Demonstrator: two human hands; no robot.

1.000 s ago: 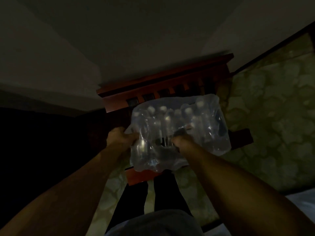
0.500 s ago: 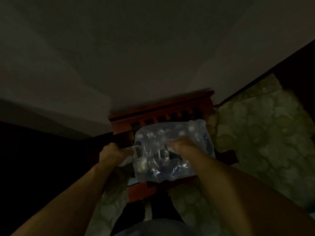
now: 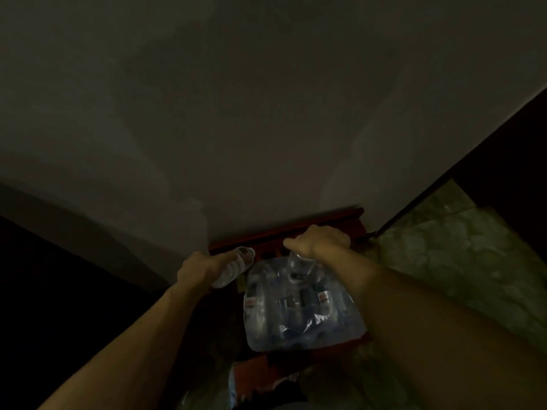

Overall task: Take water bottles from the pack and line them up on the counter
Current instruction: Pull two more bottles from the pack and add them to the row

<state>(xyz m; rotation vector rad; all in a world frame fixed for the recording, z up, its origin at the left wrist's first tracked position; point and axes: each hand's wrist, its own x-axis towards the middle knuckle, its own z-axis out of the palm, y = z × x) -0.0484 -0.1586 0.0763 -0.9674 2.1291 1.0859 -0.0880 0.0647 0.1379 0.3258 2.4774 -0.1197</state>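
Plastic pack (image 3: 299,315) labels unreadable; left hand (image 3: 197,267) grips bottle (image 3: 235,266); right hand (image 3: 318,241) pinches wrap.

Bottle (image 3: 233,269) now out, in left grip (image 3: 196,269).

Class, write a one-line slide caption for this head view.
Left hand holds a water bottle clear of the pack; right hand grips the wrap.

Clear bluish pack (image 3: 302,315), reddish-brown wooden chair (image 3: 284,229), mottled green floor (image 3: 461,261)
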